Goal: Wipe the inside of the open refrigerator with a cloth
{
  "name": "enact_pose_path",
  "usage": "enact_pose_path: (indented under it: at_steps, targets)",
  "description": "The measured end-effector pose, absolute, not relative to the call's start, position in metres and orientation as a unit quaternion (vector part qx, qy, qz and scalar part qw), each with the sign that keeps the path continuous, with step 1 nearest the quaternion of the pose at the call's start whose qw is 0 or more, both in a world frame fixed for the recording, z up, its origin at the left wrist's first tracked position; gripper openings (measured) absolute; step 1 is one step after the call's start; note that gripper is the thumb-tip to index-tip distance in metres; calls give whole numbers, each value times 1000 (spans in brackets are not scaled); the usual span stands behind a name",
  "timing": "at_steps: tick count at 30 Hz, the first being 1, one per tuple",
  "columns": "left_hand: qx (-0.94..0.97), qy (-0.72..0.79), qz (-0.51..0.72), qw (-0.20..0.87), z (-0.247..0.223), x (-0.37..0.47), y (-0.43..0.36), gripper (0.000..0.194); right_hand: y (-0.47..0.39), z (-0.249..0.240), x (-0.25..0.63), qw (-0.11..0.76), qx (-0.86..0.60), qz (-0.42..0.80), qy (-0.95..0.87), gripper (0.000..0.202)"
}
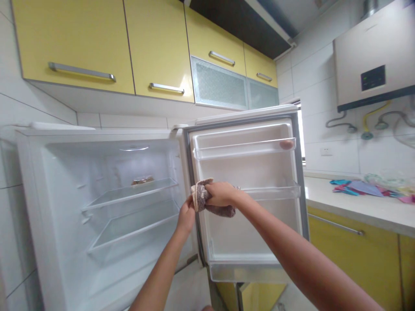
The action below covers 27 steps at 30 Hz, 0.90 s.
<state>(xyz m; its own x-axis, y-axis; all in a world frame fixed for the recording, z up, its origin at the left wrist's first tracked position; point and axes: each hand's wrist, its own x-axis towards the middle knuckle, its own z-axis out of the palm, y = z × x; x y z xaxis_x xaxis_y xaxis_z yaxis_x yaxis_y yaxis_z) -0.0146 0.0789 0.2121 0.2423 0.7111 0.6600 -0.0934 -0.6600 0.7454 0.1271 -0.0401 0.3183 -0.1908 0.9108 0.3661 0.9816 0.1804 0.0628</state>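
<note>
A grey-brown cloth point(223, 211) with a pale edge is bunched up in front of the open fridge door, near its hinge side. Fingers of my right hand point(222, 193) are closed around the cloth from above. From below, my left hand point(186, 218) pinches the cloth's pale edge; its fingertips are partly hidden. Behind both hands stands the open fridge door point(246, 233), with clear shelves along its inner side. To the left is the fridge interior point(61, 207), where a small packaged item point(142, 180) lies on the upper glass shelf point(129, 194).
Yellow wall cabinets point(155, 47) hang above the fridge. Right of the door runs a white counter point(319, 190) with several coloured cloths point(363, 188) on it. A water heater point(350, 65) with hoses is mounted above. The upper door shelf holds a roundish item point(286, 145).
</note>
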Motion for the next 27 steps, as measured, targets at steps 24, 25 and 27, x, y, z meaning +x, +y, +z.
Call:
enact_pose_path:
  at_steps: [24,25,27]
  targets:
    - [786,261,520,207,223,-19,55,37,-136,369,324,115,-747,-53,-652,34]
    - [786,260,521,207,223,-19,55,37,-129,368,317,90,-743,-73,-659,31]
    - [783,264,524,206,223,-19,53,38,-115,363,300,64,-732,-74,-674,27]
